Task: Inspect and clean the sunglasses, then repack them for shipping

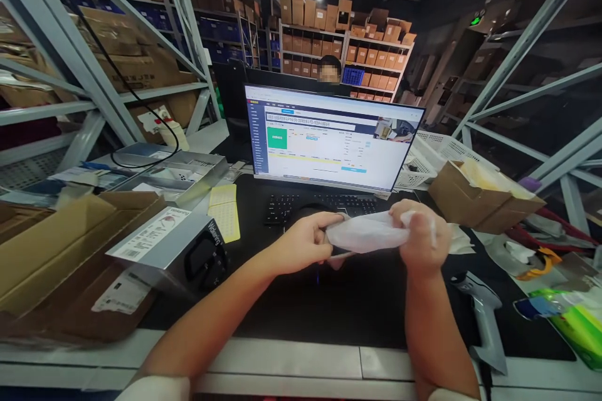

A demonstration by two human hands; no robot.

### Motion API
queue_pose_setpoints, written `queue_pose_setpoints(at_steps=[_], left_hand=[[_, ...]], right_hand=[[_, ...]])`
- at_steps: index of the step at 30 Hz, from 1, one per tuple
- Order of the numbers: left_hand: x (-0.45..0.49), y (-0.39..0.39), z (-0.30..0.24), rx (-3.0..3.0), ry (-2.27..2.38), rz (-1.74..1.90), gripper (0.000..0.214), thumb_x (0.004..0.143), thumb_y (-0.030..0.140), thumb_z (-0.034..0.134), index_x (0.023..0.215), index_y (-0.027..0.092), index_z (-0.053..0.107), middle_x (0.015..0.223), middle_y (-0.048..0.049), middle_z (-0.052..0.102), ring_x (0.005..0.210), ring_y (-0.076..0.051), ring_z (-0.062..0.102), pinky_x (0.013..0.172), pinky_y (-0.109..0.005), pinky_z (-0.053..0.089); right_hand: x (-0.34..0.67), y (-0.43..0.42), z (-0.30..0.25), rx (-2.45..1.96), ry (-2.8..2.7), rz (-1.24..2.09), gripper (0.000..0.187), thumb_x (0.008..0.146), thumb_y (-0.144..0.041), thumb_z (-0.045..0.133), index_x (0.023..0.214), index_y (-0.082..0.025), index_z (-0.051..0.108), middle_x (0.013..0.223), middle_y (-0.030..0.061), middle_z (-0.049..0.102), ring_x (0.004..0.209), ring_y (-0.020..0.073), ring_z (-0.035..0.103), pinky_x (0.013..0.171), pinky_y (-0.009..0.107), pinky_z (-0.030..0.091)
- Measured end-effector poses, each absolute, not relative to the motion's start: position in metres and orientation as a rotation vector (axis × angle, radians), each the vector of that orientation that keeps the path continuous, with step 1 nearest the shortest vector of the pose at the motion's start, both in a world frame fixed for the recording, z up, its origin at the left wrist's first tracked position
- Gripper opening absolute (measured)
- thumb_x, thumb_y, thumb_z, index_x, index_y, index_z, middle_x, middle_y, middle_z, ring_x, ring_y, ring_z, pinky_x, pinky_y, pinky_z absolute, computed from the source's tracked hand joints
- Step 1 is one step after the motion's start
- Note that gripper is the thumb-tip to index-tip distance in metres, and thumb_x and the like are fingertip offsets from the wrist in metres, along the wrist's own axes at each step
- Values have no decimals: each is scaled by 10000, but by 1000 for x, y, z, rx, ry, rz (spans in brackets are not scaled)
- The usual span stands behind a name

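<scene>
Both my hands hold a small white plastic bag [367, 232] above the black desk mat [329, 301], in front of the keyboard [320, 205]. My left hand [305, 243] pinches the bag's left end with its fingers closed. My right hand [421, 235] is curled round the right end. What is inside the bag is hidden. A monitor [329, 138] with a form on screen stands just behind.
A silver label printer [174, 244] and open cardboard boxes [61, 250] sit at the left. A handheld scanner [484, 313] lies at the right, by a brown box [475, 200] and white baskets [437, 156]. A person sits behind the monitor. Shelving with cartons surrounds the desk.
</scene>
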State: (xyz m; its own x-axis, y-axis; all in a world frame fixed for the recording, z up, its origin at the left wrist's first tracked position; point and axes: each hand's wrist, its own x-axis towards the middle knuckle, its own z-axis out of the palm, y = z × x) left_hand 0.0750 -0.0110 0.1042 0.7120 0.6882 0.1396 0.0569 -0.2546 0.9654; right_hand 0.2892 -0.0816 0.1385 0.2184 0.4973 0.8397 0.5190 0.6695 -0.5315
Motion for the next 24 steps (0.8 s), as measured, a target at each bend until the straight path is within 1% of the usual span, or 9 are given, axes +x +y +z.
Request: queue_pose_setpoints(at_steps=[2, 3, 5, 9, 14, 17, 20, 21, 24], left_hand=[[81, -14, 99, 1825, 591, 771, 700, 641, 17, 551, 1315, 188, 629, 1024, -74, 726, 583, -110, 619, 477, -203, 467], [85, -17, 97, 1879, 582, 829, 687, 637, 12, 550, 1291, 200, 648, 1211, -103, 683, 628, -113, 633, 502, -215, 493], [90, -24, 94, 1962, 553, 921, 671, 660, 12, 558, 1290, 225, 651, 1354, -109, 609, 659, -114, 633, 532, -231, 519], [91, -32, 97, 1942, 476, 944, 596, 733, 33, 558, 1285, 243, 635, 1137, -61, 681, 574, -90, 561, 504, -217, 487], [84, -20, 106, 1585, 503, 1077, 441, 755, 117, 607, 1186, 194, 662, 1118, -68, 651, 504, -30, 416, 466, -201, 409], [79, -10, 107, 1504, 430, 1068, 368, 759, 172, 664, 1126, 184, 688, 1027, -56, 626, 582, -53, 449, 522, -201, 429], [74, -2, 104, 1471, 297, 880, 441, 754, 191, 682, 1194, 208, 655, 875, -36, 598, 684, -119, 545, 565, -220, 487], [72, 0, 103, 1489, 267, 866, 454, 751, 190, 695, 1202, 218, 652, 916, -45, 603, 749, -141, 584, 607, -239, 519], [71, 3, 101, 1647, 311, 1052, 387, 759, 220, 751, 1142, 226, 694, 1227, -95, 567, 1045, -216, 616, 835, -315, 557]], right_hand=[[284, -89, 140, -1114, -1585, -128, 404, 1008, -382, 426, 637, -227, 464, 624, 16, 482, 581, 169, 457, 572, 335, 318], [278, -90, 140, -1201, -1652, -168, 384, 1004, -351, 443, 641, -225, 449, 619, 8, 471, 578, 160, 441, 572, 329, 300], [265, -88, 137, -1308, -1742, -202, 360, 993, -312, 465, 646, -225, 419, 603, -7, 444, 575, 150, 416, 575, 319, 279], [246, -75, 125, -1266, -1769, -93, 389, 988, -338, 448, 621, -228, 381, 579, -19, 409, 556, 139, 393, 566, 305, 276], [249, -60, 114, -1136, -1290, 326, 438, 999, -491, 437, 663, -215, 489, 621, -2, 488, 571, 149, 455, 544, 291, 345], [250, -55, 110, -990, -1077, 421, 444, 978, -532, 474, 666, -217, 492, 629, 3, 505, 600, 165, 507, 570, 299, 410], [249, -52, 109, -916, -1029, 357, 443, 977, -507, 494, 644, -215, 496, 600, -6, 485, 595, 166, 517, 580, 304, 430], [248, -51, 109, -890, -1023, 329, 437, 983, -486, 491, 643, -211, 507, 599, -6, 487, 595, 165, 521, 583, 305, 433], [248, -51, 112, -735, -1014, 214, 413, 1004, -398, 465, 645, -204, 529, 594, -7, 488, 591, 161, 515, 612, 324, 449]])
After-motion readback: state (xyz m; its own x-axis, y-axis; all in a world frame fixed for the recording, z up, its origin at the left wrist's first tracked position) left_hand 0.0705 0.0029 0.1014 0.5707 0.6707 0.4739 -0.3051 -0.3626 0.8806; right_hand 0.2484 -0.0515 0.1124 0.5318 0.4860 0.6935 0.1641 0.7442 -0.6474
